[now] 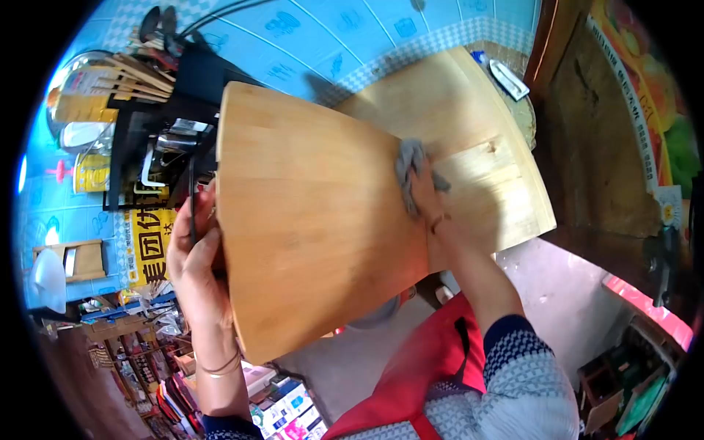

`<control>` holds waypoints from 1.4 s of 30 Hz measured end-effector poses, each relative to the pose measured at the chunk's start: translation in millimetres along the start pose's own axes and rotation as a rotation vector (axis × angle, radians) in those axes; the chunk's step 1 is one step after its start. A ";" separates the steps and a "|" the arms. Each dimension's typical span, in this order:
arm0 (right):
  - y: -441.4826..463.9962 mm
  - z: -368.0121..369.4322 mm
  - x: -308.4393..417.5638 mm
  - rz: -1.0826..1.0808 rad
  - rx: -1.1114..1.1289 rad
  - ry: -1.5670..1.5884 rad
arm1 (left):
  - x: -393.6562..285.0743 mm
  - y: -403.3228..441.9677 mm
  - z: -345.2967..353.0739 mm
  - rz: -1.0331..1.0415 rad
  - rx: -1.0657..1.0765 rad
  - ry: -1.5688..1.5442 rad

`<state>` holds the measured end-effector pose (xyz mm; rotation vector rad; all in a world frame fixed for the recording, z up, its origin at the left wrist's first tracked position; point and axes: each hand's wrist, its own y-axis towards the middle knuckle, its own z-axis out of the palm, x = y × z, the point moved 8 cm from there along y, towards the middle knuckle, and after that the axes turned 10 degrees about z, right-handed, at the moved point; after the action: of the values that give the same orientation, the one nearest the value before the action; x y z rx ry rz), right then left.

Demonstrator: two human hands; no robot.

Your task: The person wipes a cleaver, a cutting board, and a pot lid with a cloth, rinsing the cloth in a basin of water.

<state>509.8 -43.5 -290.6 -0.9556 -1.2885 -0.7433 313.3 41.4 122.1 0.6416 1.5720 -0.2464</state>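
My right hand [424,192] presses a crumpled grey cloth [408,167] onto a light wooden surface, at the seam between a large wooden panel [315,213] and a second wooden panel [440,95] to its right. At the left panel's outer edge, my left hand [196,257] is closed, thumb and fingers around a thin black bar. This bar seems part of the black rack [187,84] standing beside the panel, though its join is hidden. Some left fingers are out of sight behind the bar.
Chopsticks [136,77] and dark ladles [160,26] stand at the rack. A yellow can [92,173] is to its left. Blue tiled wall [293,37] rises behind. A white-edged object [508,79] lies at the back right; a wooden door [601,125] stands right.
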 end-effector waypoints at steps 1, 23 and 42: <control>-28.8 -6.8 2.4 -0.014 -0.008 -0.042 | 1.6 0.0 -3.9 -0.009 0.008 -0.058; 40.9 -100.7 171.4 -0.333 0.246 -0.138 | -12.5 -135.2 -61.4 0.194 0.079 -0.192; -214.4 -45.6 72.0 0.000 -0.032 0.240 | -33.2 -129.4 -25.7 0.163 -0.104 -0.229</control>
<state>351.6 -174.4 -185.2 -0.8630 -1.0691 -0.8533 222.0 -59.1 128.9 0.6333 1.2972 -0.1104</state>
